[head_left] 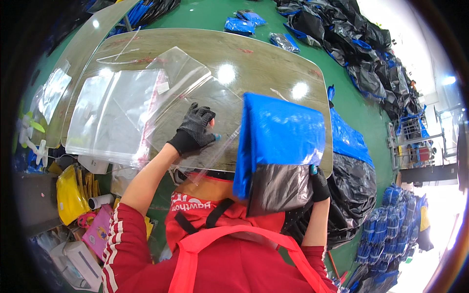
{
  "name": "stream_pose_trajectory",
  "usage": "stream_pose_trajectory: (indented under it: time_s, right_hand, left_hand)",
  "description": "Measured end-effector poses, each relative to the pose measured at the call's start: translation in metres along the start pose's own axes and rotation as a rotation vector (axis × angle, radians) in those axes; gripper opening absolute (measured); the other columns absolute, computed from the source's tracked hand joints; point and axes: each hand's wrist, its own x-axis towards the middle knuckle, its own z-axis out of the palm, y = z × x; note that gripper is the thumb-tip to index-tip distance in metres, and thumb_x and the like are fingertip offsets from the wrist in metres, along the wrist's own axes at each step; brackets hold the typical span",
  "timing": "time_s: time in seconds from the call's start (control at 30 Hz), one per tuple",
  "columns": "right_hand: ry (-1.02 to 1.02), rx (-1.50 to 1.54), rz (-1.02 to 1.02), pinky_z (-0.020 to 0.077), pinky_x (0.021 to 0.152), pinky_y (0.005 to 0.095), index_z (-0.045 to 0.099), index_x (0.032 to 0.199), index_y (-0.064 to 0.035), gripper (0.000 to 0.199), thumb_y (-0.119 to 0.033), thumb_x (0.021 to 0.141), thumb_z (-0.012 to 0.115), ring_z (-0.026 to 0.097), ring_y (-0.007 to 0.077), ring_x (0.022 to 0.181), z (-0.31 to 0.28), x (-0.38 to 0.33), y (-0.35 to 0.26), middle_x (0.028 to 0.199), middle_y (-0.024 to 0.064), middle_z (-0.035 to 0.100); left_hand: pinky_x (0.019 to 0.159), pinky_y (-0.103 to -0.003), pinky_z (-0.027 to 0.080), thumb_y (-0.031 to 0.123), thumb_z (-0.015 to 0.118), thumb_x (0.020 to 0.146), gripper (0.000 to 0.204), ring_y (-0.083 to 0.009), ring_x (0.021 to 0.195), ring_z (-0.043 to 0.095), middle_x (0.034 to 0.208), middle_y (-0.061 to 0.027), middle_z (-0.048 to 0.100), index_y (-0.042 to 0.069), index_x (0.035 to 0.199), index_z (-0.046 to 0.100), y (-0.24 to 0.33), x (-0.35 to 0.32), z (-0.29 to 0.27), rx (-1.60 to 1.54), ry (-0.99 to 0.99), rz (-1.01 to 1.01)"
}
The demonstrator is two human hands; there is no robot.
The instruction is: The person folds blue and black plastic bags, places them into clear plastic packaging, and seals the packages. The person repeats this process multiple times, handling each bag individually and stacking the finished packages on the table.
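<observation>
While the right hand (320, 185) clamps its grip on the edge of the folded sheet (286, 132) over the counter (273, 63)'s near side, the left hand (195, 128) is at a clear bag (207, 157), its grip impossible to tell.

We have plastic bags (110, 115) on the table (268, 63), left of the sheet (283, 134), and packets (239, 26) on the floor (195, 17) beyond the table.

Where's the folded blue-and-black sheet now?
In the head view, the folded sheet is right of centre, over the near edge of the table, in the right hand.
</observation>
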Motion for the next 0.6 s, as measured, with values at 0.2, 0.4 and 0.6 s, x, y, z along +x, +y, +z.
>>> stream_pose_trajectory:
  time_s: [0.2,0.4,0.6]
  right_hand:
    - [-0.278,-0.318,0.087,0.0472,0.075,0.0306,0.068,0.1,-0.0019,0.048,-0.048,0.087,0.066,0.055,0.0118,0.082,0.004,-0.006,-0.036,0.09,0.0038,0.065]
    - [-0.319,-0.247,0.18,0.0488,0.074,0.0288,0.067,0.1,-0.0007,0.048,-0.048,0.088,0.065,0.057,0.0113,0.08,0.01,0.002,-0.041,0.089,0.0032,0.064]
    - [-0.339,-0.402,0.144,0.0495,0.077,0.0288,0.068,0.105,-0.001,0.047,-0.045,0.089,0.065,0.059,0.0124,0.084,0.012,0.01,-0.054,0.093,0.0045,0.066]
  left_hand:
    - [0.116,-0.052,0.02,0.023,0.074,0.072,0.042,-0.033,0.128,0.046,0.116,-0.0124,0.059,0.005,0.108,0.062,-0.004,-0.01,-0.003,-0.053,-0.015,0.051]
    - [0.117,-0.05,0.023,0.017,0.074,0.074,0.019,-0.0312,0.129,0.046,0.125,-0.0126,0.058,0.006,0.084,0.062,-0.011,-0.01,-0.007,-0.248,-0.047,0.008]
    - [0.112,-0.047,0.031,0.011,0.067,0.079,0.01,-0.0317,0.114,0.057,0.109,-0.0127,0.065,0.004,0.084,0.061,0.0,-0.005,-0.018,-0.283,0.057,0.017]
